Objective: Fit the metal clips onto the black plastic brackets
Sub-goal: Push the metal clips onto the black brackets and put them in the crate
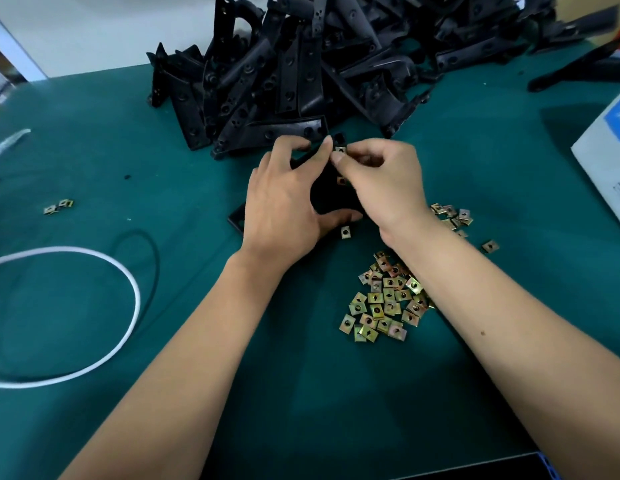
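1. Two loose metal clips [58, 206] lie near the green table's [197, 341] left edge, beyond a white cord loop [94, 306].
2. The left hand [284, 209] curls around one black plastic bracket [331, 199] at mid-table, index fingertip touching the clip being fitted.
3. The right hand [381, 178] pinches one clip [339, 150] at the bracket's far end.
4. A clip heap [388, 303], too many to count, lies toward the near edge.
5. A bracket pile [301, 64] fills the far edge.
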Action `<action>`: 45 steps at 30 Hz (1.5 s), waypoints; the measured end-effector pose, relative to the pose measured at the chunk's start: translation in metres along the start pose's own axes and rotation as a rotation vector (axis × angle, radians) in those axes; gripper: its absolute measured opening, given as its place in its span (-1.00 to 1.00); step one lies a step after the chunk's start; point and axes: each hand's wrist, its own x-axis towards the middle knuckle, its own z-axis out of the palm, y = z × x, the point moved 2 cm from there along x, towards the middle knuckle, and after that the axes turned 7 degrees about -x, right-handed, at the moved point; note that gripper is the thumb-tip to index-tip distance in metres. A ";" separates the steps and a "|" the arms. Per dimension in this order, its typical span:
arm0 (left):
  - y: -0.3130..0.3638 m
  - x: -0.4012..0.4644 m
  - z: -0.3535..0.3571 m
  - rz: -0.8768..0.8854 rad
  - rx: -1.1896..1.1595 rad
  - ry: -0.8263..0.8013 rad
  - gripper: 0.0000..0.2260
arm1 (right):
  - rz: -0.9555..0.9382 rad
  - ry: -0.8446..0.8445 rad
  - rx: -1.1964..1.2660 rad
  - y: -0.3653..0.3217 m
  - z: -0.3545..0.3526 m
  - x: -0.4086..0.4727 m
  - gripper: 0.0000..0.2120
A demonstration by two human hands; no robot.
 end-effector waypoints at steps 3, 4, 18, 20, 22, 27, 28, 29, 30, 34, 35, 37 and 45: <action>0.001 0.000 0.000 -0.009 0.013 0.016 -0.13 | -0.071 0.026 -0.096 -0.002 0.002 -0.003 -0.84; 0.002 -0.001 0.000 -0.015 0.010 0.023 -0.13 | -0.075 0.022 -0.118 -0.002 0.003 -0.004 -0.84; 0.004 -0.002 0.001 -0.040 0.047 0.068 -0.21 | -0.123 0.002 -0.135 0.000 0.007 -0.001 -0.87; 0.002 -0.002 0.001 -0.069 0.042 0.071 -0.16 | -0.047 -0.063 -0.066 0.000 0.002 0.001 -0.92; 0.001 -0.001 0.001 -0.095 0.039 0.071 -0.14 | 0.076 -0.091 0.057 0.002 -0.006 0.005 -0.81; 0.002 -0.002 0.001 -0.138 0.061 0.059 -0.14 | 0.102 -0.131 -0.084 0.001 -0.013 0.007 -0.77; 0.003 -0.002 0.001 -0.139 0.069 0.056 -0.15 | 0.052 -0.123 -0.165 0.000 -0.012 0.005 -0.67; 0.003 -0.002 0.001 -0.136 0.077 0.054 -0.17 | -0.008 -0.111 -0.243 -0.002 -0.010 0.002 -0.59; 0.004 -0.002 0.001 -0.130 0.086 0.055 -0.21 | -0.073 -0.102 -0.318 -0.004 -0.007 -0.001 -0.53; 0.007 -0.001 0.000 -0.110 0.160 0.050 -0.32 | -0.187 -0.039 -0.415 -0.007 0.003 -0.008 -0.47; 0.008 0.000 -0.001 -0.105 0.167 0.052 -0.34 | -0.190 -0.020 -0.408 -0.008 0.003 -0.008 -0.46; 0.011 0.001 -0.002 -0.096 0.180 0.064 -0.39 | -0.195 0.007 -0.406 -0.008 0.004 -0.008 -0.46; 0.027 0.007 -0.010 -0.030 0.244 0.068 -0.37 | -0.185 -0.088 -0.392 -0.015 -0.007 -0.001 -0.49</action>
